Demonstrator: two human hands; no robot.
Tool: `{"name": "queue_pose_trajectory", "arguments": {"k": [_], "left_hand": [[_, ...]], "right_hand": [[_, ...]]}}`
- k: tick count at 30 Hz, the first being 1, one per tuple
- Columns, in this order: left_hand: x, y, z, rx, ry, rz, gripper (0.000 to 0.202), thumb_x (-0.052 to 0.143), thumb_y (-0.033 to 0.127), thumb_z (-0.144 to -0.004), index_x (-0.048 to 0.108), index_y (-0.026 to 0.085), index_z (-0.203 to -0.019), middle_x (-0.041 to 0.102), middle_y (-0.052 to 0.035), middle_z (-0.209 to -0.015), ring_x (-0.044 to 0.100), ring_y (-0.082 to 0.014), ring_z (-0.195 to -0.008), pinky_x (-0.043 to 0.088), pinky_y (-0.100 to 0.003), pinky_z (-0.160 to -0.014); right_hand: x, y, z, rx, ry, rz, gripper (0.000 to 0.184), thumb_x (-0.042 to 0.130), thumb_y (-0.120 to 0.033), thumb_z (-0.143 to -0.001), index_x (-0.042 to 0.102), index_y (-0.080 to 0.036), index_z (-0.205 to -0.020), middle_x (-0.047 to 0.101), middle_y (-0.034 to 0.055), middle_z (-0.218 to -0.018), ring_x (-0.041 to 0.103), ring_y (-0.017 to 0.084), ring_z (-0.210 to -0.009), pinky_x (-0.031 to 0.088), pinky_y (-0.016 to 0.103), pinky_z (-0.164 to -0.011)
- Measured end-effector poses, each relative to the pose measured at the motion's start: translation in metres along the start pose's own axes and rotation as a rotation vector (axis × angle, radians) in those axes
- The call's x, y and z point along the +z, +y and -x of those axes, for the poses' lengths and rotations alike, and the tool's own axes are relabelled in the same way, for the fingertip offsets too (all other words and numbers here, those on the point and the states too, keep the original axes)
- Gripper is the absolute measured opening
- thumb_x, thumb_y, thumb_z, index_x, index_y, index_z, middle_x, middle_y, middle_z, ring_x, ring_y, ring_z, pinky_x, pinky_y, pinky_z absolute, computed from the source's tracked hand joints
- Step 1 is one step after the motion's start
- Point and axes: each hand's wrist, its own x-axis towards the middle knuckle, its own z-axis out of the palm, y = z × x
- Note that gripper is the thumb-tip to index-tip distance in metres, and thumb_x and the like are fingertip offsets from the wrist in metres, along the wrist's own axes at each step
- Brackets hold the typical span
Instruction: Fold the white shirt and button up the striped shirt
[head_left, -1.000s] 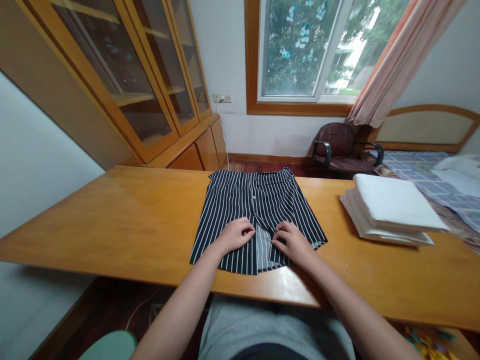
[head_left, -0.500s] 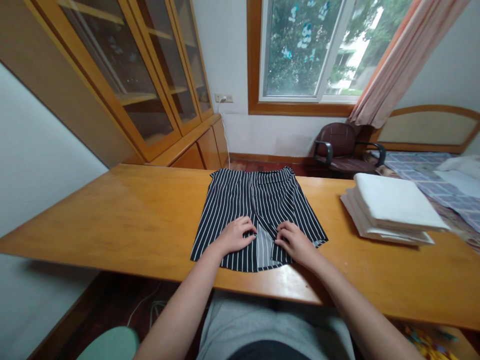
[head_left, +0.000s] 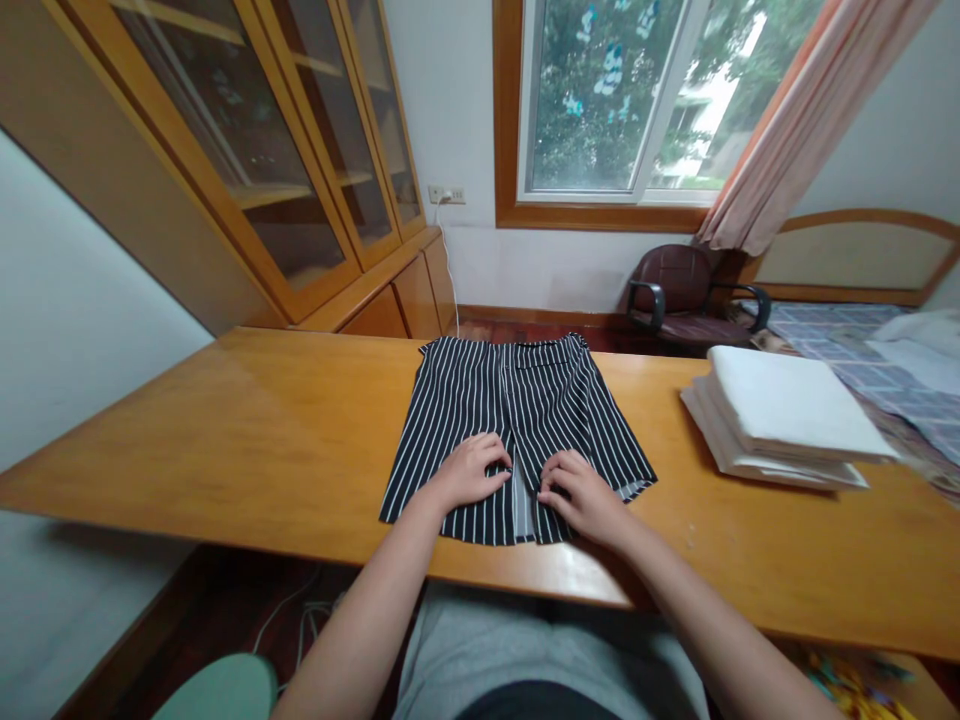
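Note:
A black skirt (head_left: 472, 400) with white stripes, as far as its shape shows, lies flat on the wooden table. Down its lower middle runs a slit, where the greyish inner side (head_left: 523, 505) of the cloth shows as a narrow strip. My left hand (head_left: 474, 470) rests on the cloth left of the slit, fingers curled with thumb and forefinger at that edge. On the other side, my right hand (head_left: 577, 492) pinches the right edge of the slit. The right hem corner is turned up slightly, showing its pale underside.
A stack of white folded items (head_left: 795, 410) sits on the table (head_left: 225, 430) to the right. Beyond the table are a brown armchair (head_left: 675, 290) and a bed (head_left: 847, 325). A glass-door cabinet (head_left: 300, 150) stands at the left, and a pale green stool (head_left: 221, 690) is below.
My right hand has moved left with the right edge of the slit, narrowing the gap and hiding most of the grey inner side. My left hand has stayed in place.

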Motion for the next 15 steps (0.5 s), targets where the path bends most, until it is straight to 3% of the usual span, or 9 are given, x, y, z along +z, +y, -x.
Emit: {"name": "queue_pose_trajectory", "arguments": {"k": [4,10,15], "left_hand": [[0.000,-0.001,0.000,0.008,0.000,0.018,0.007,0.067,0.021,-0.083,0.064,0.021,-0.090,0.061,-0.0018,-0.094,0.058,-0.0194,-0.095,0.046,-0.034,-0.088],[-0.001,0.000,0.000,-0.007,-0.010,0.046,0.005,0.066,0.022,-0.084,0.064,0.021,-0.088,0.061,-0.0022,-0.091,0.058,-0.0193,-0.094,0.047,-0.033,-0.086],[-0.002,0.002,0.000,-0.031,-0.019,0.066,0.002,0.065,0.021,-0.084,0.064,0.020,-0.085,0.060,-0.0016,-0.088,0.057,-0.0174,-0.087,0.046,-0.029,-0.079]], "right_hand": [[0.007,-0.001,-0.008,-0.014,-0.061,-0.017,0.008,0.062,-0.024,-0.092,0.062,-0.021,-0.085,0.063,0.0037,-0.091,0.058,0.019,-0.089,0.046,0.033,-0.083],[0.005,-0.001,-0.024,0.145,0.063,0.162,0.015,0.055,-0.026,-0.095,0.057,-0.020,-0.080,0.060,0.0029,-0.083,0.058,0.018,-0.079,0.044,0.029,-0.073],[0.010,-0.009,-0.028,0.145,0.031,0.316,0.013,0.060,-0.030,-0.090,0.055,-0.021,-0.082,0.060,0.0031,-0.082,0.057,0.018,-0.077,0.042,0.029,-0.068]]}}
